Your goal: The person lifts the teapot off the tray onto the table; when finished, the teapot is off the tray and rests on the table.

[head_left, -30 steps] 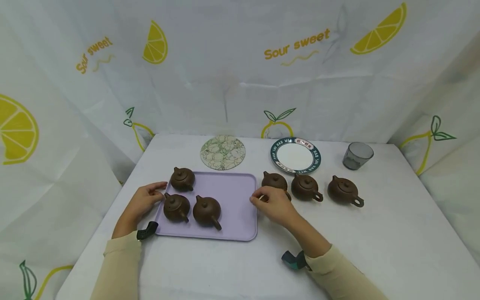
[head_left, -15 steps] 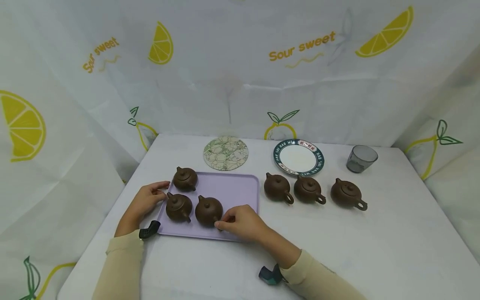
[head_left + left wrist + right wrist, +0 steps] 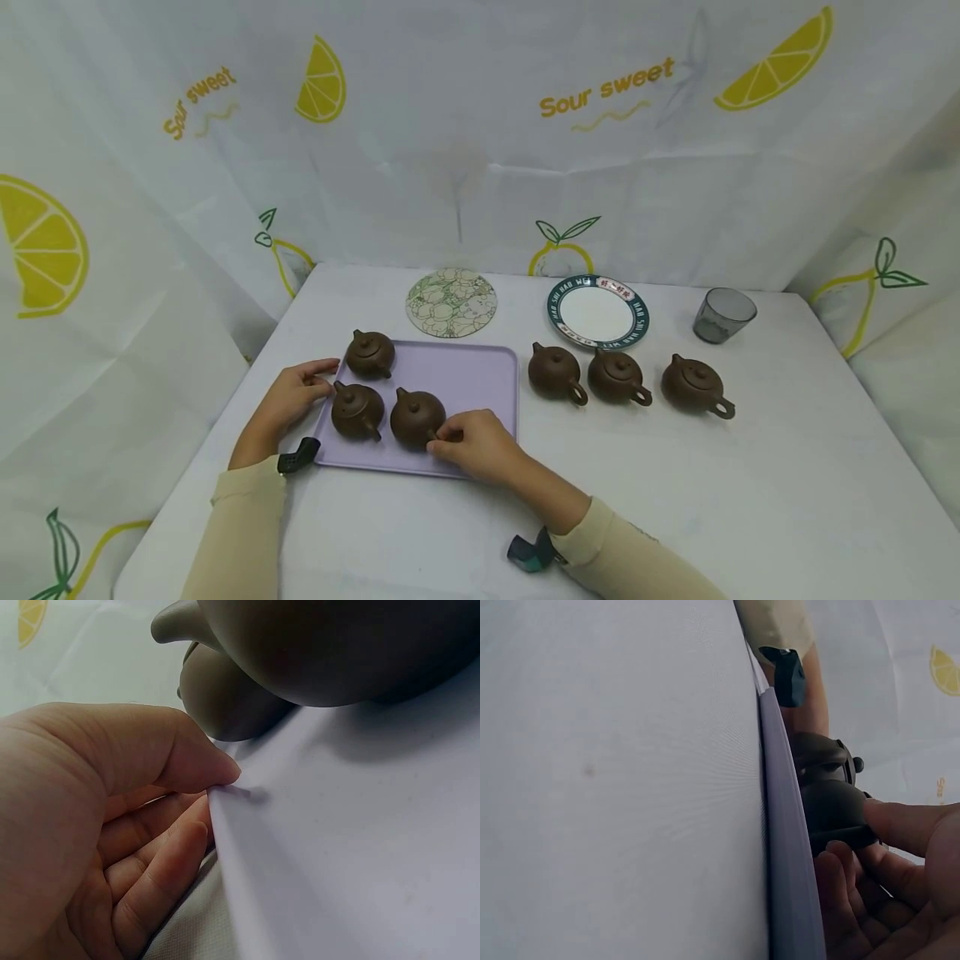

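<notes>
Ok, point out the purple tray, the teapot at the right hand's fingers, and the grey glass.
Purple tray point(image 3: 474, 379): head view, bare floor near its right side.
Teapot point(image 3: 413, 429): head view, rounded body below the lid knob.
Grey glass point(image 3: 722, 322): head view, front wall.

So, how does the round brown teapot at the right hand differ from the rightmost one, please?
The teapot at the right hand sits on the rectangular lilac tray; the rightmost teapot stands on the white table. Fingers pinch the former's handle; the latter's handle is untouched. Both are brown, round and lidded.
</notes>
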Action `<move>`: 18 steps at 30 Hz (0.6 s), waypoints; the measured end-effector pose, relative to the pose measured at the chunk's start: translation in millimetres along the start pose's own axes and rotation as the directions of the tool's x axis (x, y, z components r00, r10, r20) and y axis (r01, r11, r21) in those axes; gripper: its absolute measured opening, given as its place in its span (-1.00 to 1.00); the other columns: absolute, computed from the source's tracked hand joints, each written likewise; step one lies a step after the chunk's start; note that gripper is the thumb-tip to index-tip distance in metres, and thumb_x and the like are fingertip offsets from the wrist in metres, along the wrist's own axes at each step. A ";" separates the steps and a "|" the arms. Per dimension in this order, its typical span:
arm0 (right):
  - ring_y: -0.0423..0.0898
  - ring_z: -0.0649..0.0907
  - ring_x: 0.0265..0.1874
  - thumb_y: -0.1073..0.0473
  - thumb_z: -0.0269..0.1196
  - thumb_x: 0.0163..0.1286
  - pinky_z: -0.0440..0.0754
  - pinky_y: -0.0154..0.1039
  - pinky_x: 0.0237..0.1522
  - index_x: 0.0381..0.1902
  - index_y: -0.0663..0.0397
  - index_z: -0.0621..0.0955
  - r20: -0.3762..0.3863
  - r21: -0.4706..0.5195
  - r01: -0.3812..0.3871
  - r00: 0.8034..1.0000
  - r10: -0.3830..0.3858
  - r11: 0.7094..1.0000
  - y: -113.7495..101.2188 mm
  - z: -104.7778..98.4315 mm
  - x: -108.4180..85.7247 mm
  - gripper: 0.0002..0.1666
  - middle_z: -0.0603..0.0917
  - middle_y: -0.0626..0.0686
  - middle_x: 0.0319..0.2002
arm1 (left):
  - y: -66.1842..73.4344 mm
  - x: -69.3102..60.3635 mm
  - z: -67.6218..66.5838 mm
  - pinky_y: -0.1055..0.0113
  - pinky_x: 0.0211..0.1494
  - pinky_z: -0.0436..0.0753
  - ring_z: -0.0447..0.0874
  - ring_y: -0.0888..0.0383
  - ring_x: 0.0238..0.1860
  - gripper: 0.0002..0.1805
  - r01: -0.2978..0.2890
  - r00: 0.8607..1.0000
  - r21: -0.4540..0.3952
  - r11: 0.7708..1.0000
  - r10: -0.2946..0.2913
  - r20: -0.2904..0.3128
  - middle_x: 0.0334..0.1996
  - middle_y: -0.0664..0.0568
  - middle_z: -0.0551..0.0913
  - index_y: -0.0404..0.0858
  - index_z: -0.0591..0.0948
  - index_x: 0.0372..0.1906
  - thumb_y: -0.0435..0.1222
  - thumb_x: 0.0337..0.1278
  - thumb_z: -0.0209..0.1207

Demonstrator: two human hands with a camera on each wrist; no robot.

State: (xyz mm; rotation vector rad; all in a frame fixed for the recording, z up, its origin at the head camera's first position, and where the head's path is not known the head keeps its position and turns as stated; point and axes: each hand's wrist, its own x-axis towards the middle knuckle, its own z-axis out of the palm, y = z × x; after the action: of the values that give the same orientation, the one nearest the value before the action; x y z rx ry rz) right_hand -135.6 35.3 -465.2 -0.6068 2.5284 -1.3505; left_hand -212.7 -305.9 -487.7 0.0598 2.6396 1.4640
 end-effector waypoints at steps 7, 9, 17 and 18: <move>-0.24 0.53 -0.45 0.06 0.35 0.27 0.49 -0.30 -0.39 -0.46 -0.11 0.70 -0.030 0.009 -0.027 0.999 0.027 1.000 4.1 -5.9 -3.9 -0.87 0.61 -0.24 -0.48 | -3.9 2.1 -1.0 0.46 -0.07 0.40 0.53 0.18 -0.12 -0.40 0.000 1.000 0.009 1.000 0.000 0.011 0.16 -0.18 0.57 -0.34 0.48 0.30 -0.44 0.06 0.20; -0.24 0.53 -0.45 0.05 0.34 0.29 0.50 -0.29 -0.39 -0.43 -0.09 0.71 -0.032 0.000 -0.026 0.999 0.026 1.000 5.9 -9.5 -5.4 -0.88 0.61 -0.23 -0.48 | -4.2 2.7 -1.6 0.44 -0.06 0.40 0.53 0.16 -0.12 -0.40 0.003 1.000 0.008 1.000 -0.003 0.010 0.16 -0.17 0.57 -0.33 0.48 0.30 -0.43 0.06 0.20; -0.20 0.55 -0.40 0.09 0.33 0.31 0.53 -0.23 -0.34 -0.32 -0.03 0.73 -0.071 -0.006 -0.059 0.996 0.059 0.998 17.6 -34.0 -18.0 -0.89 0.65 -0.20 -0.40 | -4.0 3.2 -1.5 0.43 -0.02 0.39 0.54 0.14 -0.09 -0.41 0.004 1.000 0.009 1.000 -0.004 0.014 0.17 -0.16 0.56 -0.33 0.48 0.30 -0.43 0.06 0.20; -0.20 0.55 -0.39 0.10 0.33 0.31 0.53 -0.23 -0.34 -0.31 -0.03 0.73 -0.079 -0.005 -0.066 0.995 0.066 0.998 19.5 -37.5 -20.6 -0.90 0.66 -0.20 -0.39 | -4.1 2.9 -1.5 0.44 -0.03 0.39 0.54 0.14 -0.09 -0.41 0.003 1.000 0.011 1.000 -0.003 0.014 0.17 -0.16 0.56 -0.33 0.49 0.30 -0.43 0.06 0.21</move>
State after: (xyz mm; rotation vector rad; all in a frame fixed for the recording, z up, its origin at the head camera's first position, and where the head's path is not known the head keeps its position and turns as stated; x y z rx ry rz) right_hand -136.1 82.1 -460.7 -0.4758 2.5918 -1.3683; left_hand -215.7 -309.0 -490.6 0.0666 2.6357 1.4424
